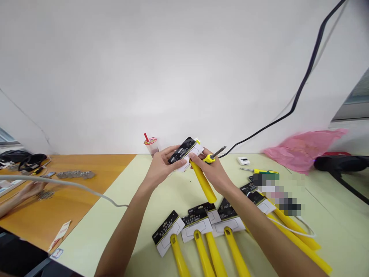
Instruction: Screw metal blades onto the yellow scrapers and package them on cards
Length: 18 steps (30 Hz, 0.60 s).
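Out in front, my left hand (160, 166) pinches a black-and-white packaging card (184, 151) by its left edge. My right hand (215, 171) grips the other end of the card, where a yellow plastic handle (205, 184) hangs down towards me. Tucked in the right hand's fingers is a yellow-handled screwdriver (209, 158), its metal shaft pointing up and right. How card and handle are joined is hidden by the fingers. Below my hands lie several yellow handles (201, 250) with similar cards (196, 226) at their upper ends.
A cup with a red straw (152, 145) stands by the wall. To the right lie a white device (243, 161), another screwdriver (263, 172) and pink plastic (302, 150). Another person's hand (33, 190) is near metal pieces (75, 174) at left. A grey cable (86, 188) crosses there.
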Each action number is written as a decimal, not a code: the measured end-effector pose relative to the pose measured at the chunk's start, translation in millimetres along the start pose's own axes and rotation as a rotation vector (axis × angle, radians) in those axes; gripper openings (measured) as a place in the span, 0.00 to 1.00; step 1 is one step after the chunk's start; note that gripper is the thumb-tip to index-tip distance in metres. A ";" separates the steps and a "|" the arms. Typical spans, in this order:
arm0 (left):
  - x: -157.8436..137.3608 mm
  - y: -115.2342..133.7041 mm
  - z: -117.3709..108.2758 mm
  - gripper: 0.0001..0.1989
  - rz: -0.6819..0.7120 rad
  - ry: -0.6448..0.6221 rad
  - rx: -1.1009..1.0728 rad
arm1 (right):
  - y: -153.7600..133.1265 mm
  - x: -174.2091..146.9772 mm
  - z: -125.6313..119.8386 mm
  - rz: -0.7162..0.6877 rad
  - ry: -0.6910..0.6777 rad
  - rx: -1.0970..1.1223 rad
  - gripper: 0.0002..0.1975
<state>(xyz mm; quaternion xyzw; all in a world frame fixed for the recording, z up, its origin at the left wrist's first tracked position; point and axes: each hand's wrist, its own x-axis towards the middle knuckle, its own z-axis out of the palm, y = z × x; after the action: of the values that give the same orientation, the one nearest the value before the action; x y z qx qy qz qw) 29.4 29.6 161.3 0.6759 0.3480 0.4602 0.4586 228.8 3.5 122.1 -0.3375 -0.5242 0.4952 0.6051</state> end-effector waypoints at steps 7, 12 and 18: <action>-3.5 11.8 -23.4 0.25 0.144 0.128 -0.041 | 0.6 -9.3 10.2 0.046 -0.353 -0.081 0.26; -3.5 14.7 -33.0 0.20 0.190 0.139 -0.064 | -3.8 -16.4 15.0 0.117 -0.489 -0.043 0.27; -3.0 14.1 -37.9 0.14 0.248 0.069 -0.256 | -19.3 -18.4 12.2 -0.071 -0.291 -0.366 0.24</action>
<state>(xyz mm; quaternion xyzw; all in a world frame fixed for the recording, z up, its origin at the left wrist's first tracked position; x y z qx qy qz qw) -6.5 33.6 179.5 0.6336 0.2157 0.5767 0.4685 222.5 -20.8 137.2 -0.3480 -0.6983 0.4140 0.4689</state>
